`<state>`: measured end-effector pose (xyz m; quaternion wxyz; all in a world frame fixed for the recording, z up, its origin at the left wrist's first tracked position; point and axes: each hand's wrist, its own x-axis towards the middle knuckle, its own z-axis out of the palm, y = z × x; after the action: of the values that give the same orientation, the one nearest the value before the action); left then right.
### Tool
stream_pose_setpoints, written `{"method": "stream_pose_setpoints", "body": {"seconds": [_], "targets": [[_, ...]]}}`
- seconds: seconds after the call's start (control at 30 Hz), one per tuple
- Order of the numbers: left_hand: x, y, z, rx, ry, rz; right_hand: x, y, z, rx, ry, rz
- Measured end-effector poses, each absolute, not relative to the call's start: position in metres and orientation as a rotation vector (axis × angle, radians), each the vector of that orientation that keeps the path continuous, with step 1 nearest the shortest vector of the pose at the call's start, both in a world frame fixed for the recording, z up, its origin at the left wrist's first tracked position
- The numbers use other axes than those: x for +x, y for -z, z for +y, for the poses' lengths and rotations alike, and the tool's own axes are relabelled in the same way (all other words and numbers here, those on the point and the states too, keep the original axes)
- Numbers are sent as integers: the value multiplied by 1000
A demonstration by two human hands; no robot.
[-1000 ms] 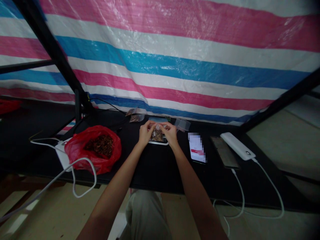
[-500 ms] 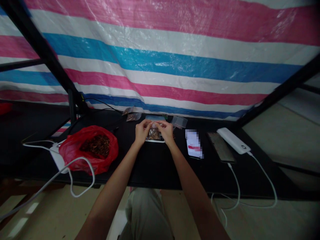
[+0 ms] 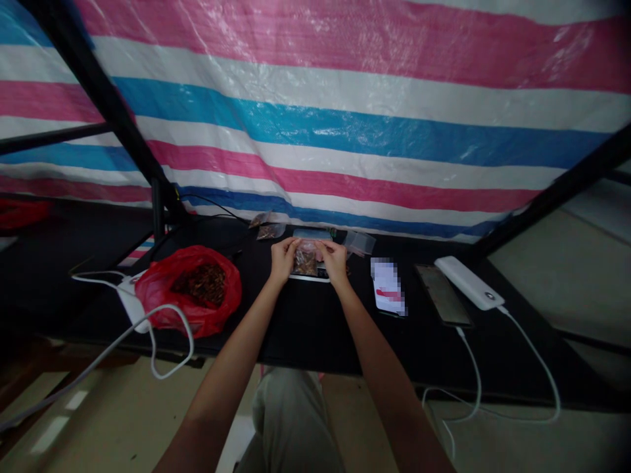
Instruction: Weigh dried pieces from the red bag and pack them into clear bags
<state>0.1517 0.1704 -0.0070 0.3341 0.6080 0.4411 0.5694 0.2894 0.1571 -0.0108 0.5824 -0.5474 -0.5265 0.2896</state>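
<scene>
Fingers (image 3: 290,244) of your left hand (image 3: 282,261) and right hand (image 3: 334,263) are drawn into a pinch at the upper edge of a small clear bag (image 3: 307,251), one hand at each side; how tightly they press can't be made out. The bag, with brown bits (image 3: 304,268) in its lower part, sits between your hands, over a flat white-edged device (image 3: 323,272) on the bench (image 3: 305,322). You seem to be working along the bag's mouth, perhaps pressing it closed, though the seam is too small to tell. The next move would call for an even pinch right across that edge, with the contents kept low and clear of it. Half a second ago your thumbs almost met at the middle of the bag; now they stand apart, and more of its top shows between them. The red bag (image 3: 233,292) on your left lies as it did.
</scene>
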Motion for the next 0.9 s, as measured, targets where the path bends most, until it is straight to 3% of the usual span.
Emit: {"method": "stream_pose_setpoints", "body": {"seconds": [0.37, 0.5, 0.7, 0.9], "targets": [[120, 3, 194, 1498, -1709, 1319, 292, -3, 147, -1112, -697, -1330], [88, -11, 230, 1767, -1542, 1542, 313, -12, 134, -1170, -625, -1235], [89, -20, 269, 2201, -1208, 1682, 368, -32, 82, -1239, -431, -1110], [109, 1, 239, 2296, -1453, 1798, 452, -31, 4, -1414, -89, -959]]}}
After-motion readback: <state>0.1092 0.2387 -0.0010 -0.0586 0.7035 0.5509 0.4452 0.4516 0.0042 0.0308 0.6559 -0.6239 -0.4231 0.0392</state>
